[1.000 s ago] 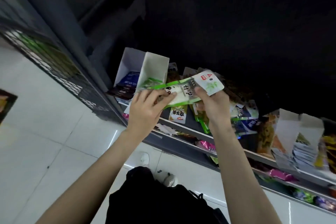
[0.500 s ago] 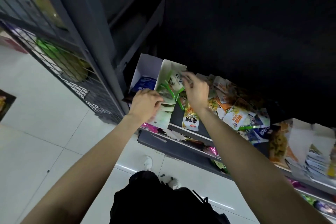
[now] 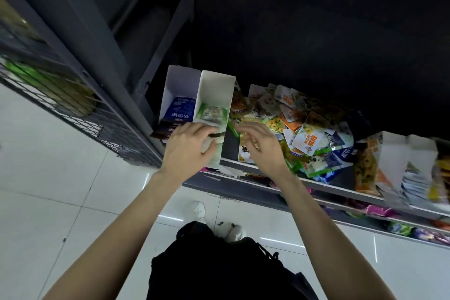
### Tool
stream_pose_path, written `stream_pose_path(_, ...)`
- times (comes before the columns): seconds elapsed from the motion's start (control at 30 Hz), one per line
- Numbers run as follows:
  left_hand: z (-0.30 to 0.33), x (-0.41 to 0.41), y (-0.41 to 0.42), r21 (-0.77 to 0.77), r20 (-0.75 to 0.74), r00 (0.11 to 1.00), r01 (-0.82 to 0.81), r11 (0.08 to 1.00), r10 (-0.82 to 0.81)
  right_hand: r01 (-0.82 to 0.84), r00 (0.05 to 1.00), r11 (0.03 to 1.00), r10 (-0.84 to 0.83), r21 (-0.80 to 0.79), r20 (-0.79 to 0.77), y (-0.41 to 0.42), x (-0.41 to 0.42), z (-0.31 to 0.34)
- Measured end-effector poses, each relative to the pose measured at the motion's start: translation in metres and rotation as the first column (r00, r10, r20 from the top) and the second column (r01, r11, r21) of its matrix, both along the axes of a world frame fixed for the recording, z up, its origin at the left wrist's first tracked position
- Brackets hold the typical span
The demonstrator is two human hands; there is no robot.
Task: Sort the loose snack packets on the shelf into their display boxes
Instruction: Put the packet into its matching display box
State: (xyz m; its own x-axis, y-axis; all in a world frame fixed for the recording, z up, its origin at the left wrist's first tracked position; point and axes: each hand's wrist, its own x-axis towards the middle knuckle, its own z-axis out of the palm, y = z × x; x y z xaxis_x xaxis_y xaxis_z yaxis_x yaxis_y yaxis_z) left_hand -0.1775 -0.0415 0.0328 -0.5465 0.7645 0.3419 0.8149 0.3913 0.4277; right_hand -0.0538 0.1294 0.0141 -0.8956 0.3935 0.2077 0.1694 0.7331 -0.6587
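Both forearms extend forward and upward from the bottom of the head view, converging on the left end of the shelf (image 3: 323, 186). The left hand (image 3: 188, 147) is palm-down at the front edge of the white display box (image 3: 216, 90), its fingers (image 3: 207, 129) bent over the front of the green packets (image 3: 211, 114) stacked inside that box; the thumb lies against the lower front of the box, and whether the fingers actually clamp the packets cannot be determined. The right hand (image 3: 260, 146) hovers just to the right of the same box, palm-down, fingers loosely spread and released, grasping nothing. Directly beneath and beyond this hand lies the pile of loose packets (image 3: 306, 134), a mixed heap of orange, white, yellow and blue pouches spread across the shelf surface. A second white box (image 3: 179, 85), touching the left wall of the first, contains blue packets (image 3: 179, 111). At the right end of the shelf stand further display boxes (image 3: 409, 165) with packets inside, blurred in this view. A lower shelf (image 3: 365, 212) carries additional packets.
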Motion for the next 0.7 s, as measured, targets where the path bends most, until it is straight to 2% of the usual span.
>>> stream_pose_path(0.1, 0.014, 0.039, 0.016, 0.15, 0.044, 0.995, 0.082, 0.985, -0.089, 0.187, 0.977, 0.982, -0.186, -0.001, 0.103, 0.013, 0.053, -0.016)
stream_pose_path(0.23, 0.004, 0.084, 0.051, 0.185, 0.174, 0.964, 0.169, 0.968, -0.202, 0.455, 0.855, 0.887, -0.46, 0.082, 0.24, 0.038, 0.108, -0.036)
stream_pose_path(0.3, -0.012, 0.095, 0.072, 0.08, 0.258, 0.946, 0.183, 0.98, -0.198, 0.585, 0.753, 0.801, -0.594, 0.128, 0.283, 0.052, 0.126, -0.038)
stream_pose_path(0.33, -0.021, 0.099, 0.084, -0.027, 0.306, 0.936, 0.193, 0.981, -0.176, 0.616, 0.717, 0.772, -0.631, 0.155, 0.297, 0.06, 0.133, -0.039)
stream_pose_path(0.4, -0.041, 0.106, 0.108, -0.277, 0.33, 0.936, 0.221, 0.935, -0.123, 0.618, 0.667, 0.76, -0.642, 0.201, 0.378, 0.072, 0.141, -0.039)
stream_pose_path(0.47, -0.056, 0.115, 0.131, -0.436, 0.312, 0.943, 0.247, 0.865, -0.112, 0.612, 0.612, 0.762, -0.625, 0.21, 0.484, 0.082, 0.147, -0.039)
stream_pose_path(0.57, -0.074, 0.132, 0.16, -0.494, 0.303, 0.944, 0.272, 0.826, -0.129, 0.658, 0.565, 0.736, -0.622, 0.159, 0.543, 0.096, 0.154, -0.044)
stream_pose_path(0.7, -0.09, 0.147, 0.179, -0.497, 0.315, 0.946, 0.23, 0.836, -0.073, 0.7, 0.598, 0.712, -0.628, 0.058, 0.498, 0.113, 0.156, -0.053)
